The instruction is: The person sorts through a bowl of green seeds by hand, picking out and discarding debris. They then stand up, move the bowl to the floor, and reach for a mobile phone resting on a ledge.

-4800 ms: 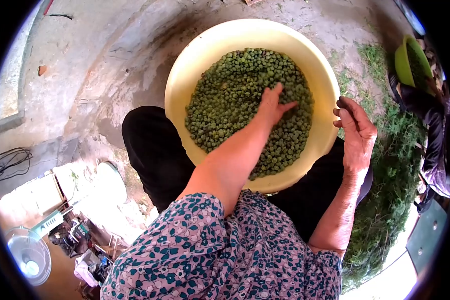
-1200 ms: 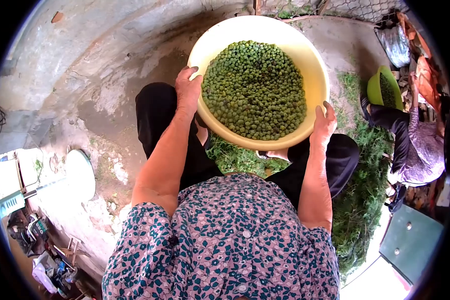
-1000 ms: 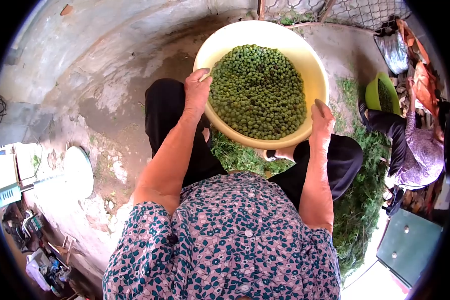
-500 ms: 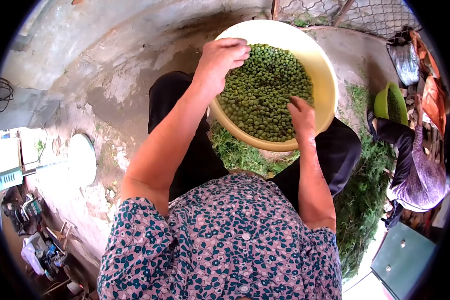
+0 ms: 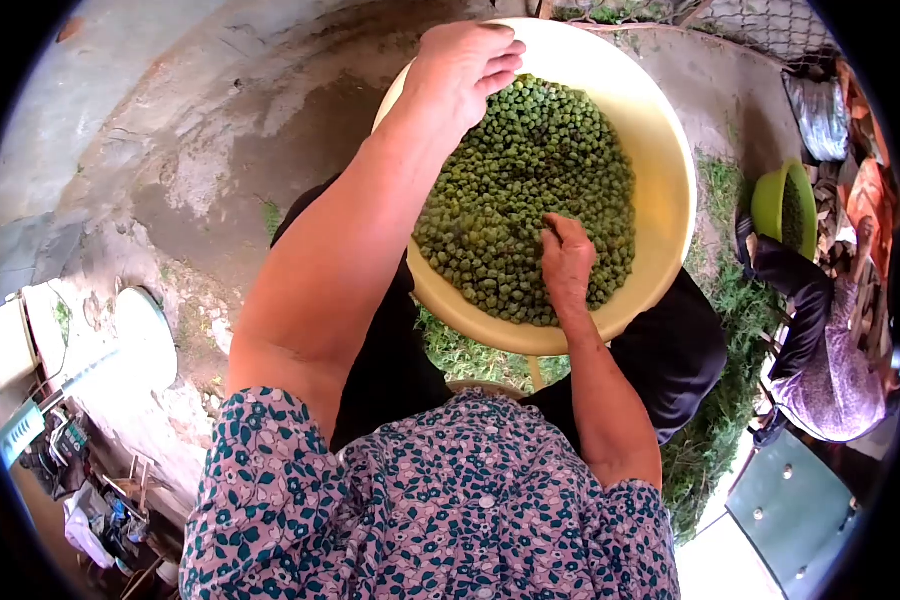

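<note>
A large pale yellow basin (image 5: 660,210) rests between my knees, filled with small round green fruits (image 5: 530,150). My left hand (image 5: 467,68) is over the basin's upper left rim, its fingers curled inward; whether it holds anything is hidden. Over the middle of the fruits is my right hand (image 5: 568,258), thumb and fingertips close together at their surface. Anything between those fingertips is too small to make out.
At the right a person in purple (image 5: 832,385) sits by a green basin (image 5: 768,205) near orange cloth (image 5: 867,210). Cut greenery (image 5: 705,460) lies beside my right leg. A green panel (image 5: 790,490) is at lower right, a round white object (image 5: 146,338) at left.
My right hand has moved left and inward over the fruits. My left hand is higher in view at the rim. The basin appears larger and a little lower.
</note>
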### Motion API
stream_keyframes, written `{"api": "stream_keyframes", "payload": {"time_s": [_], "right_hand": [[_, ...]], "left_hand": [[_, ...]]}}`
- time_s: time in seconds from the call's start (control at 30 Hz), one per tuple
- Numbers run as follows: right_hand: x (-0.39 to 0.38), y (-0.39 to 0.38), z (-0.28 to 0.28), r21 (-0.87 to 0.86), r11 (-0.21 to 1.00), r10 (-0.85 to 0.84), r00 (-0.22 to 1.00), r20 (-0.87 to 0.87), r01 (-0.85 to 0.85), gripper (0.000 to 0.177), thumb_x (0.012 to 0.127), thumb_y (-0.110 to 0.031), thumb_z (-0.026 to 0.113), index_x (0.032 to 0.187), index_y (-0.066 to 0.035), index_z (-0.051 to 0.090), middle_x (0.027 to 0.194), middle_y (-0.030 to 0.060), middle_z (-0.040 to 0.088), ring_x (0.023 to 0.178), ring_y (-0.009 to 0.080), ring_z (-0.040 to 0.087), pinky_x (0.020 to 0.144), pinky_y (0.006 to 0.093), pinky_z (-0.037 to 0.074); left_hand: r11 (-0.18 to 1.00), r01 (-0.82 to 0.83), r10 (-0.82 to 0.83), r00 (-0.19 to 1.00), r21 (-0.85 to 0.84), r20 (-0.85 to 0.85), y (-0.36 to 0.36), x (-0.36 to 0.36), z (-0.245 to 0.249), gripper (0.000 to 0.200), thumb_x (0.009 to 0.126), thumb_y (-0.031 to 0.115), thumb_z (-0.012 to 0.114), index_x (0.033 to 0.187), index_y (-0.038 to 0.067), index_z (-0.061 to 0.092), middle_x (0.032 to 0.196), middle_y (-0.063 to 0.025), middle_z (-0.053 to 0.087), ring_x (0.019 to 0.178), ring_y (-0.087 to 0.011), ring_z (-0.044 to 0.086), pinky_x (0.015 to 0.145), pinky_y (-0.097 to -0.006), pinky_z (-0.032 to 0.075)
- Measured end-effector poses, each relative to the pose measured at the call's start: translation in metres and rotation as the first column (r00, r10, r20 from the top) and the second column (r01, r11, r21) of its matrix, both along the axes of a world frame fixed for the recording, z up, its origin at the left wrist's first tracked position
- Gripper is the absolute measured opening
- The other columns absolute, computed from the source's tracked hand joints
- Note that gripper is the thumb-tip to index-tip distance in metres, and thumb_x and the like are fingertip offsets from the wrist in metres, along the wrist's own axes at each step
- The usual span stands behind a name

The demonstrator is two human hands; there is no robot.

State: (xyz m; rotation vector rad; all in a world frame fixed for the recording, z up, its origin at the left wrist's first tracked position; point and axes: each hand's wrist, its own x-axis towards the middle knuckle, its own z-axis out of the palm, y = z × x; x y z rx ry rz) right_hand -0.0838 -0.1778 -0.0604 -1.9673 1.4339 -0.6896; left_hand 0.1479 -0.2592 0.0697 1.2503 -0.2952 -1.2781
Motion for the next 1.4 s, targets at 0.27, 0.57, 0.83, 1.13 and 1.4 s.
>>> {"api": "stream_keyframes", "payload": {"time_s": [0.27, 0.57, 0.83, 1.13, 1.4], "right_hand": [[0.029, -0.004, 0.000, 0.172, 0.934, 0.357, 0.805, -0.474, -0.313, 0.031, 0.074, 0.000, 0.061, 0.104, -0.008, 0.060, 0.101, 0.0121, 0.056, 0.093, 0.0323, 0.050, 0.076, 0.0411, 0.044], [0.004, -0.072, 0.095, 0.724, 0.682, -0.147, 0.950, 0.277, -0.106, 0.025, 0.078, -0.001, 0.058, 0.103, -0.002, 0.062, 0.083, 0.0026, 0.061, 0.070, 0.0104, 0.054, 0.062, 0.0228, 0.044], [-0.002, -0.105, 0.137, 0.624, 0.740, -0.227, 0.780, 0.583, -0.251, 0.027, 0.081, -0.002, 0.057, 0.108, -0.001, 0.058, 0.089, 0.0021, 0.060, 0.077, 0.0079, 0.052, 0.067, 0.0217, 0.042], [0.017, -0.111, 0.131, 0.598, 0.765, -0.303, 0.686, 0.661, -0.238, 0.024, 0.084, 0.000, 0.054, 0.107, 0.001, 0.058, 0.091, 0.0043, 0.061, 0.072, 0.0084, 0.051, 0.066, 0.0218, 0.042], [0.015, -0.120, 0.128, 0.666, 0.619, -0.532, 0.401, 0.746, -0.417, 0.017, 0.089, -0.002, 0.046, 0.102, 0.003, 0.055, 0.086, 0.0106, 0.060, 0.078, 0.0183, 0.059, 0.072, 0.0288, 0.048]], "left_hand": [[0.991, 0.104, -0.113, 0.987, -0.082, -0.110, -0.018, -0.001, 0.021, 0.016, 0.085, 0.013, 0.059, 0.097, 0.003, 0.057, 0.087, -0.0054, 0.062, 0.080, -0.0164, 0.058, 0.075, -0.0307, 0.048], [0.956, 0.286, -0.289, 0.955, 0.059, 0.059, -0.006, -0.037, 0.009, 0.020, 0.085, 0.015, 0.059, 0.099, 0.001, 0.062, 0.094, -0.0083, 0.066, 0.084, -0.0153, 0.061, 0.079, -0.0297, 0.049], [0.853, 0.518, -0.511, 0.853, 0.060, -0.105, 0.000, -0.058, -0.009, 0.022, 0.087, 0.019, 0.059, 0.100, 0.002, 0.059, 0.094, -0.0072, 0.060, 0.083, -0.0179, 0.059, 0.072, -0.0330, 0.051], [0.891, 0.454, -0.453, 0.887, -0.010, -0.095, -0.004, -0.062, -0.007, 0.021, 0.090, 0.012, 0.053, 0.102, -0.004, 0.058, 0.086, -0.0097, 0.062, 0.074, -0.0182, 0.062, 0.069, -0.0307, 0.053], [0.902, 0.420, -0.431, 0.858, -0.100, -0.278, -0.006, -0.053, -0.015, 0.019, 0.090, 0.011, 0.051, 0.103, -0.002, 0.056, 0.084, -0.0101, 0.061, 0.071, -0.0169, 0.059, 0.066, -0.0295, 0.052]]}}
